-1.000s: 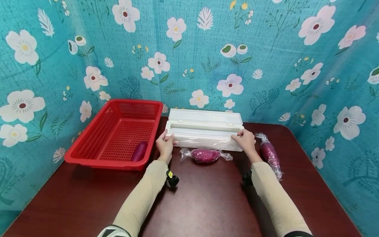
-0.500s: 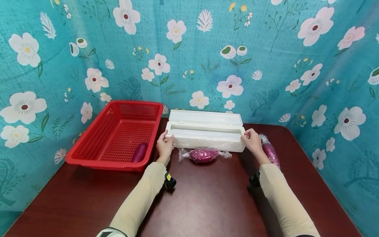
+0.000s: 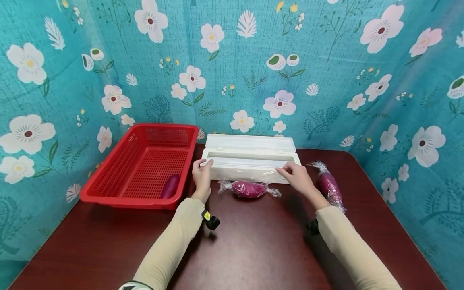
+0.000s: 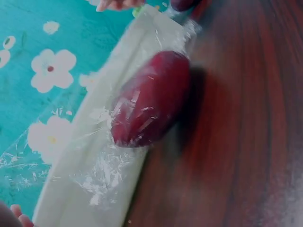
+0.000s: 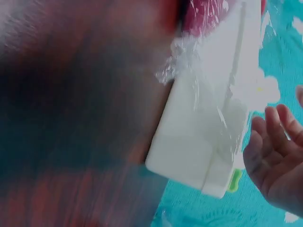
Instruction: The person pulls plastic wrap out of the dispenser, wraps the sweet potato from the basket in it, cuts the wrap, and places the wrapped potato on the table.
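A long white plastic-wrap dispenser (image 3: 235, 174) lies at the back of the table, lid raised, a pale roll inside. At its left end, my left hand (image 3: 201, 179) pinches clear plastic wrap (image 4: 102, 177), which stretches across the front in the left wrist view. My right hand (image 3: 299, 179) is over the front near the right end, thumb and index finger together at the film; the right wrist view shows its other fingers (image 5: 274, 127) loosely bent. A purple oblong vegetable (image 3: 248, 189), wrapped with twisted film ends, lies before the dispenser, touched by neither hand.
A red plastic basket (image 3: 130, 200) stands at the left, with one purple oblong vegetable (image 3: 170, 186) lying inside. Another film-wrapped one (image 3: 330, 187) lies right of my right hand. A flowered teal curtain (image 3: 232, 92) closes off the back and sides of the brown table (image 3: 250, 249).
My right hand first shifted right to the dispenser's right end, then came back left and off that end. My left hand stays at the left end, its thumb slightly higher now.
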The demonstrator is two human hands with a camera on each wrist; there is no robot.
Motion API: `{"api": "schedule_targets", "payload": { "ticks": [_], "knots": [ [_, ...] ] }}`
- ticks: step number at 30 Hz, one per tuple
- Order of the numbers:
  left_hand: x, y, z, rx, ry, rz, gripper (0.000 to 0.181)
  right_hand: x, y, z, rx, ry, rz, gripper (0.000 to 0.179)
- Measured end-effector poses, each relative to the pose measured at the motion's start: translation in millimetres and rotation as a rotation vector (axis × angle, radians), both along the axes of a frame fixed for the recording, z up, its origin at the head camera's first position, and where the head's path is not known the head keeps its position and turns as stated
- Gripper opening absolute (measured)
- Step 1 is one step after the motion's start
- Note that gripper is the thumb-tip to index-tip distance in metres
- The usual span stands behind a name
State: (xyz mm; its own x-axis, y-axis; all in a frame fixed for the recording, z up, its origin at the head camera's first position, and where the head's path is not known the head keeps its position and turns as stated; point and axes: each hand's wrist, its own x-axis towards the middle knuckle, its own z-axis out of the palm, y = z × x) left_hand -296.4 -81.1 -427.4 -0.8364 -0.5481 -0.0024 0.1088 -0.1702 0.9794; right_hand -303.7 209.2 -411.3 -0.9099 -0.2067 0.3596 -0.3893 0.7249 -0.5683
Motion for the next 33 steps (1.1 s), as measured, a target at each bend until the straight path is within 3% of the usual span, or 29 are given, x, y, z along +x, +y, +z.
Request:
{"api": "schedule_targets", "payload": {
  "ticks": [3, 5, 8, 11, 15, 16, 18, 22, 23, 25, 28, 33],
  "knots": [
    [3.4, 1.2, 5.6, 0.014, 0.041, 0.025, 0.022, 6.2, -5.3, -2.4, -0.027, -0.056, 0.120, 0.019],
    [7.3, 1.8, 7.4, -0.059, 0.073, 0.029, 0.017, 7.9, -6.1, -6.9, -0.040, -0.091, 0.206, 0.015],
    [14.8, 2.5, 5.8, -0.312, 0.150, 0.036, 0.013, 8.3, -3.7, -15.9, -0.052, -0.126, 0.330, 0.015],
    [21.5, 3.8, 1.9, -0.625, 0.285, 0.072, 0.013, 6.3, 1.2, -24.8, -0.044, -0.145, 0.416, 0.025],
    [26.5, 6.3, 2.9, -0.854, 0.452, 0.102, 0.013, 4.0, 2.5, -29.4, -0.002, -0.215, 0.461, 0.032],
    [26.8, 6.8, 4.0, -0.888, 0.476, 0.075, 0.011, 3.6, 1.6, -29.4, 0.013, -0.226, 0.468, 0.033],
    [26.9, 7.3, 5.4, -0.957, 0.495, -0.063, 0.010, 2.0, -1.5, -30.1, 0.043, -0.233, 0.478, 0.035],
    [21.7, 5.2, -0.9, -1.221, 0.421, -0.445, 0.015, -1.0, -9.0, -34.0, 0.130, -0.188, 0.467, 0.040],
    [20.2, 4.6, -3.0, -1.294, 0.398, -0.524, 0.018, -1.9, -10.8, -35.1, 0.149, -0.181, 0.463, 0.042],
    [17.9, 3.8, -6.9, -1.432, 0.351, -0.625, 0.025, -3.7, -14.2, -36.9, 0.179, -0.176, 0.460, 0.044],
    [15.9, 3.9, -11.9, -1.523, 0.301, -0.694, 0.034, -5.8, -17.9, -38.2, 0.200, -0.164, 0.454, 0.040],
    [14.7, 5.7, -16.8, -1.547, 0.248, -0.675, 0.041, -6.7, -19.4, -38.5, 0.195, -0.079, 0.472, 0.017]
  ]
}}
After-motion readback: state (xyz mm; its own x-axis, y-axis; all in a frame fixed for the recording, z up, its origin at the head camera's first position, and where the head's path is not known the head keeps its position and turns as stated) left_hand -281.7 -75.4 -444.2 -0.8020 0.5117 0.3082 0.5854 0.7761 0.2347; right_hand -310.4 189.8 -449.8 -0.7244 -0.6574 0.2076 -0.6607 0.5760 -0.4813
